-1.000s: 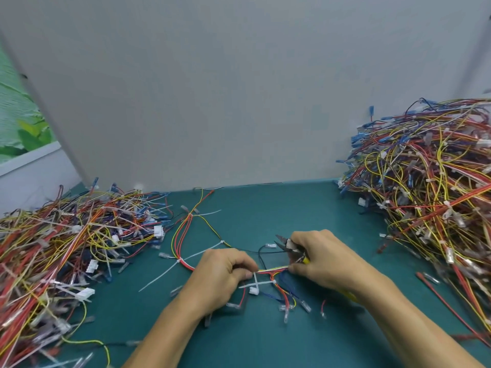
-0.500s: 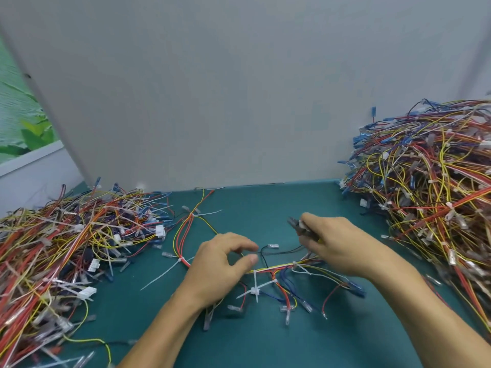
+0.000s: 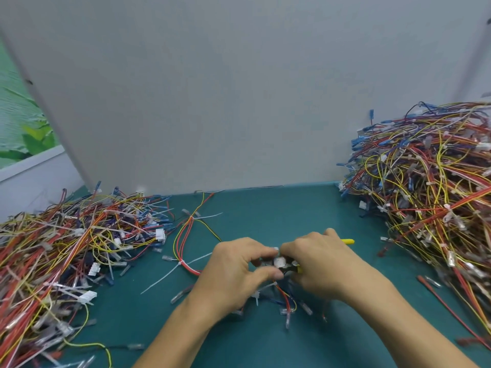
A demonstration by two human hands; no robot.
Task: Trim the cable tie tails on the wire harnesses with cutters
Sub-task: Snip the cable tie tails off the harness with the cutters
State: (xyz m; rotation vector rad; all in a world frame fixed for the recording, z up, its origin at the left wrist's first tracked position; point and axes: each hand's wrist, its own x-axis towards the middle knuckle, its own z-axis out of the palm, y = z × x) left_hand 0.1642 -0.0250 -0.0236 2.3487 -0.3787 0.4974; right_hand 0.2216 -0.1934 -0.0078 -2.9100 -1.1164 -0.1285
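The cutters (image 3: pixel 348 241) lie roughly left to right above the desk (image 3: pixel 279 208), a little aslant. The yellow handle end sticks out past the right hand (image 3: pixel 321 264) toward the right pile (image 3: pixel 425 197), and the dark nose points left at the left hand (image 3: pixel 233 272). Most of the tool is hidden in the right fist, so I cannot tell how its blades stand.

The right hand is clenched round the cutters, knuckles up, its forearm coming in from the lower right. The left hand is palm down, its forearm coming from the lower middle. Its forefinger and thumb curl toward the nose and pinch a small, blurred white piece of the harness (image 3: pixel 286 296).

The harness is near the middle of the desk, held where the two hands meet. Its red, yellow and blue wires hang below them and fan out toward the near edge. A white tie (image 3: pixel 255 297) with its tail shows just under the left thumb.

A second harness (image 3: pixel 183 243) lies just left of the left hand, with long white tie tails. The left pile (image 3: pixel 66 248) is beyond it, and a grey board (image 3: pixel 239 102) stands behind the desk
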